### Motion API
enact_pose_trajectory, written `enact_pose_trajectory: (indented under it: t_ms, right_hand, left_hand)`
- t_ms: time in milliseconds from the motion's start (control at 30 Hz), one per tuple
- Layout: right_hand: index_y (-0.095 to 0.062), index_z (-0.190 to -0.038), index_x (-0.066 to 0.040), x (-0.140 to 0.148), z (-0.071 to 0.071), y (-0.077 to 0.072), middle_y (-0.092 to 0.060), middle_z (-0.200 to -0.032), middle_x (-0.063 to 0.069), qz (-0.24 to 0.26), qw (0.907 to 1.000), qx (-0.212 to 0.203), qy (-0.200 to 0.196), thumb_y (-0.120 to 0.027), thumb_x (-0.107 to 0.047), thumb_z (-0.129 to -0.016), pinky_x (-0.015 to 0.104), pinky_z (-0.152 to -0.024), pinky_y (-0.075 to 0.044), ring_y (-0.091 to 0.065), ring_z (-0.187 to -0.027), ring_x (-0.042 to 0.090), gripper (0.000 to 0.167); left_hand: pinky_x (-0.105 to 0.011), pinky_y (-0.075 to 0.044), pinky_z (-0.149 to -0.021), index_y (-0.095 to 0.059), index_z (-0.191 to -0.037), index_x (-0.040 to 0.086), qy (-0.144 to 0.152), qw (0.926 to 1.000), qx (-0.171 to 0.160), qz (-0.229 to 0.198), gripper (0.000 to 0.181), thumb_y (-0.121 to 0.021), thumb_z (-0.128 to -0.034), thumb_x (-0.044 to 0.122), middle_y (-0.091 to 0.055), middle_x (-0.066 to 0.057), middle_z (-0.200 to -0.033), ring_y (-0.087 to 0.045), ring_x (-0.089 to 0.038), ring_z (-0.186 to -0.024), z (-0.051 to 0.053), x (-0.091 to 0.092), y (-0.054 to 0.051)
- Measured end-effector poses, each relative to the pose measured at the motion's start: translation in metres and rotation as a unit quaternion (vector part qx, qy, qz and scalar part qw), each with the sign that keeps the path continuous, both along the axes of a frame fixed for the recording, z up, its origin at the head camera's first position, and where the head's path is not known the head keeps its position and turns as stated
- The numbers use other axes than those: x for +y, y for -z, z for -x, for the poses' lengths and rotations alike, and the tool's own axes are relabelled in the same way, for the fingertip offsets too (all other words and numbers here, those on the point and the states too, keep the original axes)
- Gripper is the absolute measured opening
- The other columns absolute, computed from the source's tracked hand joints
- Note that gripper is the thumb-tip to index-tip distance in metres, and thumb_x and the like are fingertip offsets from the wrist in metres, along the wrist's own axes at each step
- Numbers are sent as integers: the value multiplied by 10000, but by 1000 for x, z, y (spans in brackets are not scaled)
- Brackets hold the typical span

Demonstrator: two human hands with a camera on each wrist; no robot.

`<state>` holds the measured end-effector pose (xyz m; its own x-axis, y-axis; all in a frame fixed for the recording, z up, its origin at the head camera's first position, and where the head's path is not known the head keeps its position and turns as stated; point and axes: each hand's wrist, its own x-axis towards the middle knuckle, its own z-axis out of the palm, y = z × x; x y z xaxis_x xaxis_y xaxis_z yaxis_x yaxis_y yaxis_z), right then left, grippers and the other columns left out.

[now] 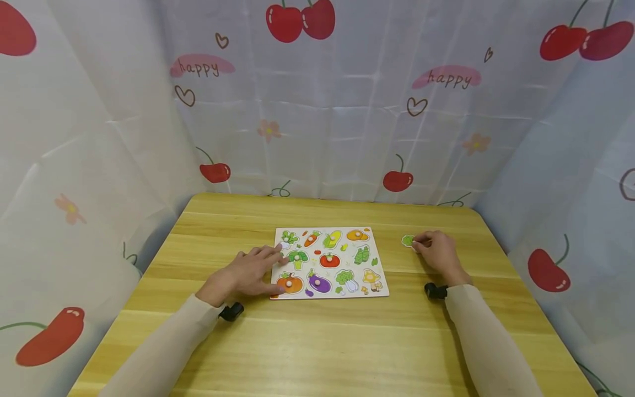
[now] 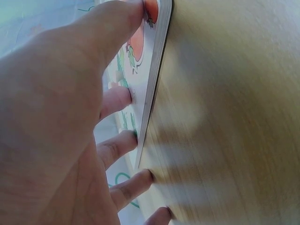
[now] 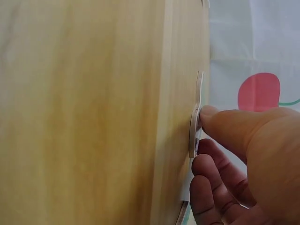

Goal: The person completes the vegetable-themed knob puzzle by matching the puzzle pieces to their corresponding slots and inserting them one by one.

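A white wooden vegetable puzzle board (image 1: 324,242) lies on the table. My left hand (image 1: 250,271) rests at its left edge with fingers spread; thumb and some fingertips touch the board, while the other fingers (image 2: 133,187) reach the tabletop beside it. To the right of the board, my right hand (image 1: 439,253) pinches a leafy green vegetable puzzle piece (image 1: 408,240) low over the table. In the right wrist view the piece (image 3: 195,133) appears edge-on under the thumb, and its face is mostly hidden. Knobs show on several pictures, including the pumpkin (image 1: 295,284) and eggplant (image 1: 322,285).
The leafy green picture (image 1: 346,279), asparagus (image 1: 362,254) and mushroom (image 1: 372,279) on the board show no knobs. The wooden table (image 1: 317,342) has printed cloth (image 1: 337,110) behind it and at both sides. Black wrist cameras (image 1: 231,312) sit at both cuffs.
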<state>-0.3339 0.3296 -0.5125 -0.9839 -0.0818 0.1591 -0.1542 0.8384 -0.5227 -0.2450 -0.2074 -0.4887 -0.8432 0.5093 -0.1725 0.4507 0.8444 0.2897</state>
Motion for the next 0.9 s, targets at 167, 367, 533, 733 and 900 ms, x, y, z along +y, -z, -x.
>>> enact_pose_trajectory:
  t_ms: [167,367,533,733,900]
  right_hand:
    - [-852,-1198,28,-3,-2,-1,-844,-1134,247,-72,10000,17,26,-793,-159,-1127,498,-878,-610,-782,-980,374,208]
    - [-862,-1173,20,-5,-5,-2,-853,-1109,234,-15,10000,12,43,-807,-151,-1117,465,-857,-609,-786,-968,362,188]
    - [-865,-1169,14,-7,-7,-2,-854,-1111,235,5,10000,74,45,-806,-155,-1118,479,-858,-627,-797,-970,371,186]
    - [-864,-1183,16,-12,-11,-2,-839,-1179,261,15,9999,155,75,-800,-150,-1119,576,-921,-646,-806,-1023,407,189]
    - [-857,-1197,23,-17,-18,-5,-766,-1249,304,3,9998,160,114,-796,-181,-1129,596,-938,-635,-781,-1064,433,223]
  left_hand:
    - [-872,-407,-1229,-517,-1768,231,3,10000,-20,-12,885,-759,-1062,706,-316,-153,-1930,-421,-537,-1694,1,0,0]
    - [-879,-399,-1236,-517,-1769,231,-7,10000,-34,-22,890,-762,-1058,708,-315,-160,-1930,-416,-542,-1698,0,0,0]
    - [-881,-400,-1232,-518,-1769,231,-4,10000,-2,-33,891,-764,-1057,707,-315,-154,-1931,-412,-542,-1702,0,0,0]
    - [-881,-403,-1228,-523,-1766,232,-19,10000,-16,-31,885,-764,-1058,705,-319,-152,-1929,-416,-540,-1698,-1,1,0]
    - [-873,-407,-1231,-531,-1760,241,-23,10000,-31,-19,869,-765,-1060,699,-321,-149,-1929,-412,-530,-1704,-1,1,0]
